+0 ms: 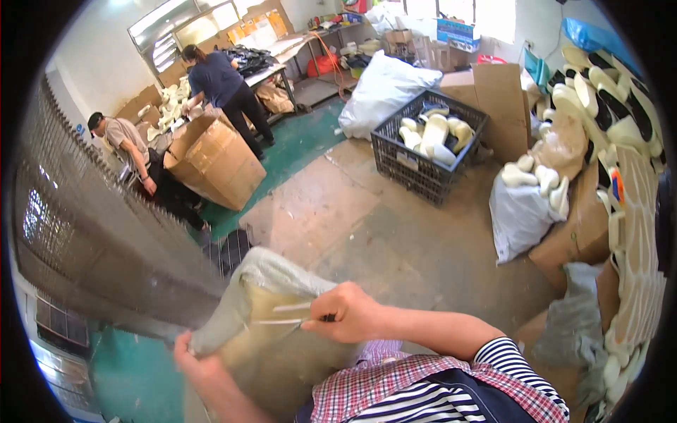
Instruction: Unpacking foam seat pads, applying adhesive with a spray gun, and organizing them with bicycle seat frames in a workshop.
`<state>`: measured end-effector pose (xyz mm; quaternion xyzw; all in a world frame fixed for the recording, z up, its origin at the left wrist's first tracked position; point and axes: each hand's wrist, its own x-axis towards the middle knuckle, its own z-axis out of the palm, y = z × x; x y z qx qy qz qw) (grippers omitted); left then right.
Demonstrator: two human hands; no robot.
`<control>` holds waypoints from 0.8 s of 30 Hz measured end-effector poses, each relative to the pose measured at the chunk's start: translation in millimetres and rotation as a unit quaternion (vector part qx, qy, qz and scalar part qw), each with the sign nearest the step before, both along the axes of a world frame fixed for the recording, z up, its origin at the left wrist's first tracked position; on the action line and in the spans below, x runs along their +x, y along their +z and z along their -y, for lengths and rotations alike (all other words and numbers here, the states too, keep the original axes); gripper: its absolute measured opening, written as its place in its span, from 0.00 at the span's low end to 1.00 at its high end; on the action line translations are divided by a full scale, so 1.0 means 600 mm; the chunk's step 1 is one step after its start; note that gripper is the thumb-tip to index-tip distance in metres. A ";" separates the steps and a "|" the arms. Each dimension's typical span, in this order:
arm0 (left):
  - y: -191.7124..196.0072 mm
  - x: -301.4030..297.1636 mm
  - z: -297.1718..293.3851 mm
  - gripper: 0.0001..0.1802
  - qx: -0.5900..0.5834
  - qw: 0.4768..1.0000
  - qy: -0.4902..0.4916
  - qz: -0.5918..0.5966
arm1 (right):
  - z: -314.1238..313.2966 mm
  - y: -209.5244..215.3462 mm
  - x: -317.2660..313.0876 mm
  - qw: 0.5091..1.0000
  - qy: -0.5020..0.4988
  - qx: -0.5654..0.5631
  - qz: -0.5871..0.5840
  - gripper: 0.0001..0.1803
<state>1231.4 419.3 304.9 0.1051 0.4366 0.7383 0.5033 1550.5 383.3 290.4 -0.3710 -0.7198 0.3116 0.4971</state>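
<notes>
A pale grey woven sack [271, 271] stands upright in front of me, its mouth gaping and its yellowish inside showing. My left hand [197, 359] grips the sack's rim on the left side, fingers closed over the edge. Above the opening, my right hand [345, 314] is closed around what looks like a pair of scissors [285, 309]. Two thin pale blades, slightly apart, point left from that fist, and a dark part shows between the fingers. The sack's bottom and contents cannot be made out.
A grey mesh machine belt [106, 233] rises close on my left. Ahead stands a black crate [416, 173] of cream foam pieces. A white sack [525, 211] and stacked insoles [638, 233] line the right. Two people work by a large carton [218, 162] at far left.
</notes>
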 end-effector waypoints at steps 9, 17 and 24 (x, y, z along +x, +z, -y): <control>-0.001 0.078 -0.151 0.07 -0.012 0.992 0.117 -0.041 | -0.299 0.059 0.167 0.975 0.185 0.111 0.044 0.18; -0.034 0.272 -0.371 0.07 0.040 0.964 0.256 -0.067 | -0.651 0.019 0.339 0.947 0.287 0.090 0.113 0.15; 0.008 0.443 -0.578 0.06 -0.084 0.922 0.327 -0.191 | -0.950 0.024 0.410 0.916 0.376 0.065 0.124 0.14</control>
